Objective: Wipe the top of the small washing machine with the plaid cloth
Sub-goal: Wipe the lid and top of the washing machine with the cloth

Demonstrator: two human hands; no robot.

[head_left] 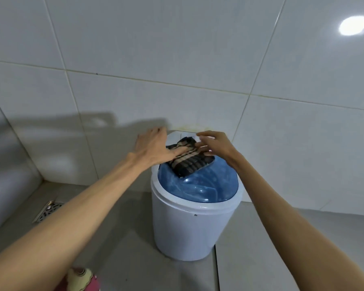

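Observation:
A small white washing machine (189,227) with a translucent blue lid (200,185) stands on the grey tiled floor against the wall. A folded dark plaid cloth (189,162) lies on the back part of the lid. My left hand (153,148) reaches over the machine's left rim, fingers spread, its thumb resting on the cloth's left edge. My right hand (214,145) hovers at the cloth's right end with fingers apart, fingertips touching or just above the fabric. Neither hand is closed around the cloth.
White wall tiles rise directly behind the machine. A metal floor drain (48,211) sits at the left near the wall corner. A pink and cream fabric edge (80,280) shows at the bottom of the view.

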